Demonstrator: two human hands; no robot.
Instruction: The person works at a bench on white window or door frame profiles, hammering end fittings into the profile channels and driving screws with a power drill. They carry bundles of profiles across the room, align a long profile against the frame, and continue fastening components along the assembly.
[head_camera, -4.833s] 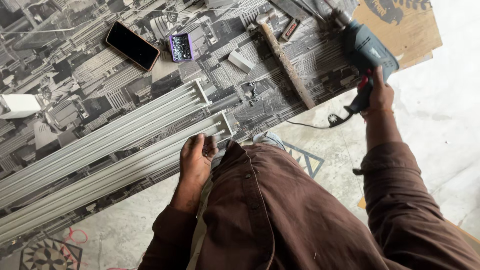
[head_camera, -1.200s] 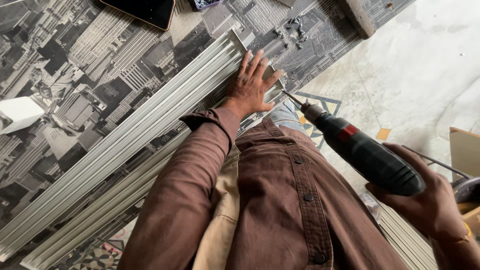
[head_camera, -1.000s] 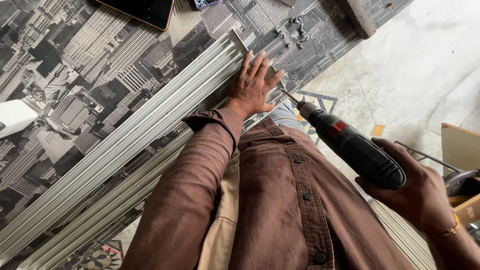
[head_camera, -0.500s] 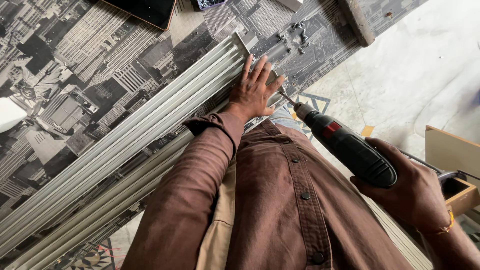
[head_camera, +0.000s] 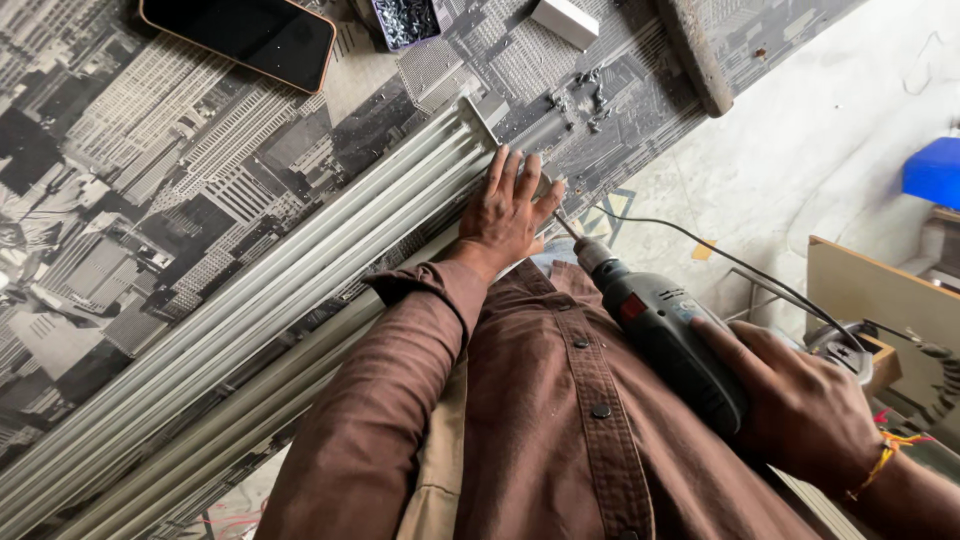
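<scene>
The work stands at the point of drilling: the left hand (head_camera: 510, 215) lies flat with its fingers spread and pressed on the end of the aluminium channel (head_camera: 300, 275), just above the middle of the frame, while the right hand (head_camera: 800, 410), at the lower right, is clenched around the body of the electric drill (head_camera: 665, 340). The drill's thin bit points up and left toward the edge of the channel right beside the left hand's fingertips; whether the tip already touches the metal cannot be told, since the hand partly hides that spot. No hole or swarf shows on the visible part of the channel, so by this view the piece is positioned and braced, and the drilling itself appears not yet done. The channel is a long, pale grey ribbed profile with several parallel ridges, running diagonally from the lower left of the frame up to its cut end near the top centre; a second similar length lies beside it, nearer the person. Both rest on a board printed with a black-and-white city scene (head_camera: 120, 200). At the upper left lies a dark phone (head_camera: 240, 38), near it a small box of screws (head_camera: 405, 20), and a few loose screws (head_camera: 590, 95) sit near the top centre. The drill's black cable (head_camera: 720, 258) trails off to the right across the pale floor.
</scene>
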